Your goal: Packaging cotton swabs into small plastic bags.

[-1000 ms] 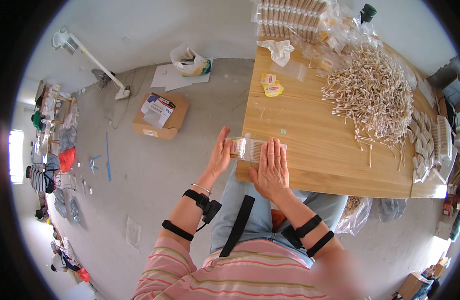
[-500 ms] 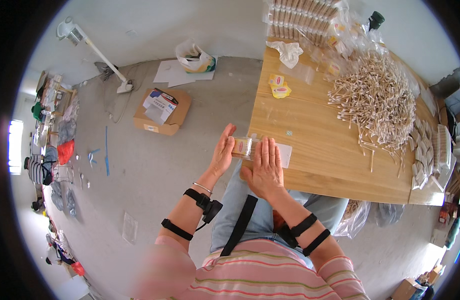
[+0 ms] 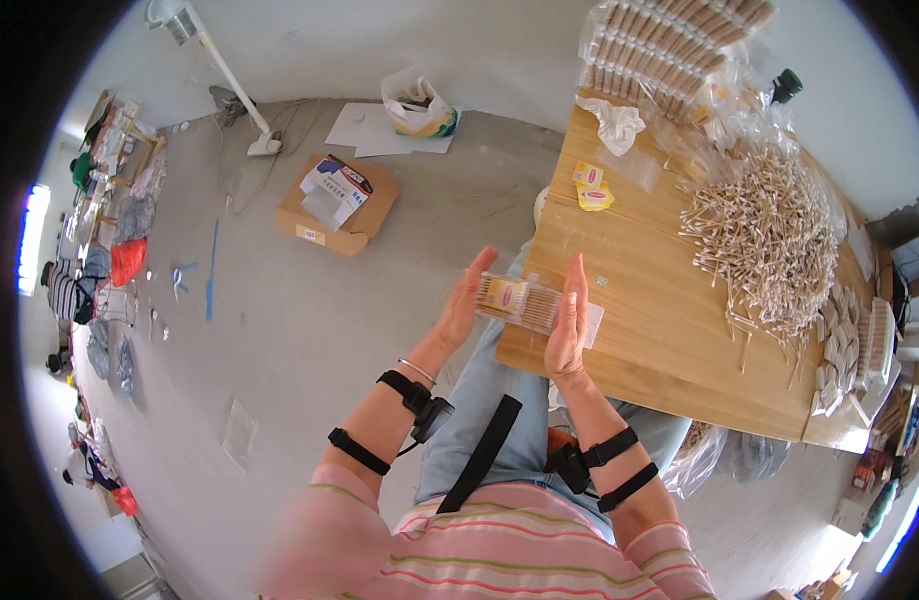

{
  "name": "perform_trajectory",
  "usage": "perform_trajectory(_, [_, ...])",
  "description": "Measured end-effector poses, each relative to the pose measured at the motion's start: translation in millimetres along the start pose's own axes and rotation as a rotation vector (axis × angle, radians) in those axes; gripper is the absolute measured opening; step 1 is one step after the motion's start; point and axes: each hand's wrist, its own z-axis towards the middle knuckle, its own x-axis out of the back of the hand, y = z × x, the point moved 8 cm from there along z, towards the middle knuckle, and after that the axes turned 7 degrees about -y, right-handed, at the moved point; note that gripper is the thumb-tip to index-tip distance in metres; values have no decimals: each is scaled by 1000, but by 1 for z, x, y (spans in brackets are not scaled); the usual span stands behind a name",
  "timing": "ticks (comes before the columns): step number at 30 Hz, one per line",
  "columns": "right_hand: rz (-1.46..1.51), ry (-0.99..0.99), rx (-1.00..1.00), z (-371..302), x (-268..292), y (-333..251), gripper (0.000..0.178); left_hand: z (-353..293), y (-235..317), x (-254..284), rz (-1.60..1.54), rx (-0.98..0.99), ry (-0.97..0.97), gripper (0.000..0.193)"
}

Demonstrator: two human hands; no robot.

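Observation:
A clear pack of cotton swabs (image 3: 542, 309) with a yellow and white label card (image 3: 506, 294) spans the gap between my two palms, at the near left corner of the wooden table (image 3: 660, 340). My left hand (image 3: 462, 306) presses against its left end, fingers straight and pointing away from me. Against the right end stands my right hand (image 3: 568, 322), upright with the fingers stretched and together. The pack is held between the palms. A flat whitish piece (image 3: 593, 325) shows just right of my right hand, on the table.
A big heap of loose cotton swabs (image 3: 765, 235) covers the table's right side. Stacked swab packs (image 3: 670, 50) stand at the far end, near a crumpled white tissue (image 3: 615, 125) and yellow label cards (image 3: 593, 188). On the floor lies a cardboard box (image 3: 365, 220).
My right hand has turned from lying flat over the pack to standing upright at its right end, uncovering the swabs. The view has shifted, so the table appears farther right.

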Motion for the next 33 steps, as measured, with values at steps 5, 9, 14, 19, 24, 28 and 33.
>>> perform_trajectory(5, [84, 12, 9, 6, -13, -4, 64, -2, 9, -2, 62, -45, -27, 72])
perform_trajectory(9, [155, 30, 11, 13, -27, -8, 62, -1, 7, -2, 85, -42, -28, 72])
perform_trajectory(14, [227, 65, 5, 19, -28, -6, 60, 0, 8, -6, -5, -14, -12, 71])
perform_trajectory(19, [311, 96, 9, 23, -29, -7, 58, 1, 5, -4, 21, -11, -21, 70])
perform_trajectory(24, [414, 79, -83, 21, -36, 12, 49, -7, 6, 0, 57, 21, 100, 68])
perform_trajectory(28, [423, 136, -16, 20, -34, 13, 45, -53, -29, 11, -95, 349, 432, 53])
perform_trajectory(33, [460, 163, -9, 22, -31, 12, 45, -61, -38, -14, -317, 502, 410, 36])
